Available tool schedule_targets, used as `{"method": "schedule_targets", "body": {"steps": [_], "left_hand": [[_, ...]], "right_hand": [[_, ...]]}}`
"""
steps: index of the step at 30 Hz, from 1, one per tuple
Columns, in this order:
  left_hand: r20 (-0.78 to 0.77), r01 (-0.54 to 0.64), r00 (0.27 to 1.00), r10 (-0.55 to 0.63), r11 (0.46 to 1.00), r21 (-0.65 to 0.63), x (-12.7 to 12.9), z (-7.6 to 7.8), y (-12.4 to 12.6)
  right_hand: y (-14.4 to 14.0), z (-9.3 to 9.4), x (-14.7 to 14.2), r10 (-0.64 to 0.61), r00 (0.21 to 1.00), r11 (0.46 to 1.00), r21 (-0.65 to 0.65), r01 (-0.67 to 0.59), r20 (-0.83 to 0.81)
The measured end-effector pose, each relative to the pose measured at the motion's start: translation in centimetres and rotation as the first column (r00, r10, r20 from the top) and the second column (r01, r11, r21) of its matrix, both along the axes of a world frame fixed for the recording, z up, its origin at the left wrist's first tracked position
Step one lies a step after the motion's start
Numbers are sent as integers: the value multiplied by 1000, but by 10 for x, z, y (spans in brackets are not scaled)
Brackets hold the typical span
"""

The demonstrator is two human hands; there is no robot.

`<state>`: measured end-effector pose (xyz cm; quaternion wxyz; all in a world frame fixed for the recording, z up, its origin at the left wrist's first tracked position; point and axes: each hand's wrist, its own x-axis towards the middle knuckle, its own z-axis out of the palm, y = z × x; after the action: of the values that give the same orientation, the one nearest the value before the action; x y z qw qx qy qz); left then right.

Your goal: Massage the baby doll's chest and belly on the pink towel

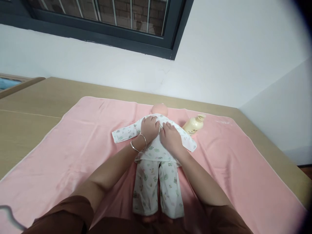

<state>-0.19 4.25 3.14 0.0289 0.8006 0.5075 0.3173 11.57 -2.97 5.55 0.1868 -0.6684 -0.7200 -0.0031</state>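
A baby doll (160, 109) lies on its back, its head toward the wall and its feet toward me. It wears a white long-sleeved shirt (156, 153) and matching trousers (145, 187), both printed with small green and brown figures. My left hand (149, 127), with bracelets at the wrist, rests on the upper chest of the shirt, fingers laid over the cloth. Beside it my right hand (171, 138) also lies on the chest, its fingers stretched toward the collar. Both palms are hidden, as is the shirt front under them. The sleeves spread out to either side.
A pale yellow pump bottle (194, 124) lies tilted by the doll's sleeve on the right. Under everything is a pink blanket (80, 139) on a wooden tabletop (31, 97). A white wall and a dark-framed window (156, 44) stand behind. A grey cable (11, 214) shows at lower left.
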Motion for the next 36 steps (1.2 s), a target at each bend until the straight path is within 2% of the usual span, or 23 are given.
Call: {"method": "schedule_targets", "body": {"steps": [5, 9, 13, 16, 19, 24, 29, 33, 36], "left_hand": [[-43, -40, 998, 40, 999, -5, 4, 0, -18], [-75, -28, 997, 25, 999, -38, 2, 3, -23], [-126, 31, 991, -42, 996, -88, -5, 16, -16], [-172, 122, 973, -151, 978, -169, -14, 29, -5], [-155, 162, 968, -199, 961, -223, -19, 37, 5], [-115, 93, 986, -123, 968, -234, -15, 36, 9], [-186, 18, 981, -49, 986, -165, -4, 30, -9], [-227, -62, 973, 38, 993, -101, 2, 24, -25], [-264, -44, 964, 16, 994, -104, 1, 26, -31]], "right_hand": [[30, -3, 19, 12, 997, 999, -32, -15, -80], [36, -10, 19, -2, 996, 1000, -15, 1, -89], [32, -14, 15, -33, 994, 999, 2, 34, -102], [32, -15, 16, -42, 992, 999, -1, 42, -118], [33, -15, 17, -48, 994, 999, 10, 50, -103], [18, -11, 4, -79, 996, 994, 76, 75, 48], [-6, -6, -14, -96, 967, 990, 122, 69, 235], [0, -3, -4, -24, 978, 996, 86, 6, 206], [15, -4, 12, 18, 994, 998, 60, -25, 107]]}}
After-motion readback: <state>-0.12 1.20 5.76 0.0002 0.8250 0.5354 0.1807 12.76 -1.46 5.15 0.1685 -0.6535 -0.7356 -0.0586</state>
